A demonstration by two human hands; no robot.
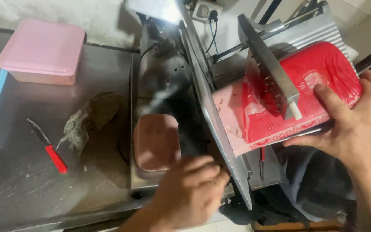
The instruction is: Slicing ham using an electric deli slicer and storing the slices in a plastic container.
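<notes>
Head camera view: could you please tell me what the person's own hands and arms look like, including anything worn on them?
Both are bare. The left hand is blurred, with no glove, ring or watch visible; its forearm is bare to the frame edge. The right hand is also ungloved, with short nails and no ring visible; its wrist and forearm show no sleeve or band.

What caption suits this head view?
Right hand presses red-wrapped meat log against slicer blade; left hand near slices.

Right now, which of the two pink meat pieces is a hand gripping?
The red-wrapped log on the slicer carriage, held by the right hand; the loose slices lie untouched below.
</notes>
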